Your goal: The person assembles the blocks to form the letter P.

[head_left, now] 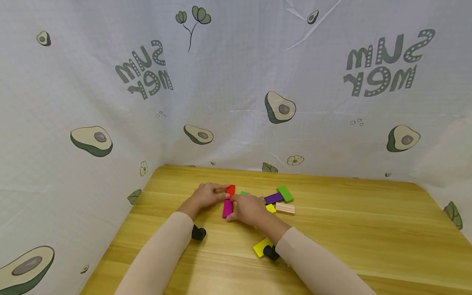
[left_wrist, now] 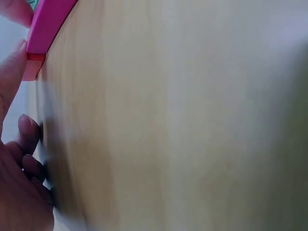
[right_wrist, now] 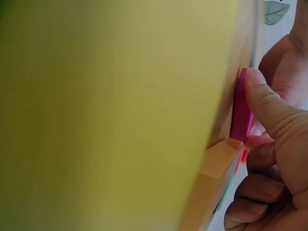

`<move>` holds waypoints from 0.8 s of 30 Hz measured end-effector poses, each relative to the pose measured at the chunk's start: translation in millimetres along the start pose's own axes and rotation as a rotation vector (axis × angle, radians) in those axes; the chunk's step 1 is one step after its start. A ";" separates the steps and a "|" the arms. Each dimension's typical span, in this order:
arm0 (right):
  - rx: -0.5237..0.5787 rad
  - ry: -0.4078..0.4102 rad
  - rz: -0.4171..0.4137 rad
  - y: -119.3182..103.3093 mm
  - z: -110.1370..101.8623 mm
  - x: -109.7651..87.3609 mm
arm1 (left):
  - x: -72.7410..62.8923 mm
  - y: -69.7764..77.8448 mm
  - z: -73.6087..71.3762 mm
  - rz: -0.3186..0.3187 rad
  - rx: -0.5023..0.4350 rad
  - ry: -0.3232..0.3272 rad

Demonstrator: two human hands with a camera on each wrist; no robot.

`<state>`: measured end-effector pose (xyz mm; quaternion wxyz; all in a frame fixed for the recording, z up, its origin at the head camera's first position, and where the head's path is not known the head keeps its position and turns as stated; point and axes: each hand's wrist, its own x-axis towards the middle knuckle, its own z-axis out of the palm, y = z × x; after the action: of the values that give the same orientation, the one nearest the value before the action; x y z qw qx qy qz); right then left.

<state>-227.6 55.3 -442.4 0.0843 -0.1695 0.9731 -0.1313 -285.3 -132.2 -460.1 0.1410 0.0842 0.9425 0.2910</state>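
A red block (head_left: 230, 191) and a magenta block (head_left: 228, 209) lie end to end on the wooden table, touching. My left hand (head_left: 208, 194) pinches the red block, its index finger at the far end and thumb near the joint. My right hand (head_left: 250, 209) holds the magenta block by its ends, the thumb at the near end, as the right wrist view shows on the magenta block (right_wrist: 242, 106). In the left wrist view, the red block (left_wrist: 33, 66) meets the magenta one at the left thumb. An orange-tan block (right_wrist: 216, 168) stands close to the right fingers.
Right of my hands lie a purple block (head_left: 273, 198), a green block (head_left: 285, 194), a striped wooden block (head_left: 285, 208) and a yellow block (head_left: 271, 208). Another yellow block (head_left: 261, 247) sits near my right wrist. Printed curtains (head_left: 236, 82) hang behind the table (head_left: 350, 229).
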 end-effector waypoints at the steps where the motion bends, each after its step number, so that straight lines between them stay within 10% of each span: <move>1: 0.003 0.004 0.005 -0.6 1.0 1.0 | 0.4 -0.7 -0.5 -0.006 -0.003 -0.005; 24: 0.045 0.024 0.089 3.8 8.9 7.6 | 1.6 -2.2 -3.2 0.014 0.022 -0.027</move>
<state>-233.9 54.1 -452.8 0.0823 -0.1228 0.9774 -0.1511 -288.1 -135.4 -459.1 0.1506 0.0961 0.9431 0.2805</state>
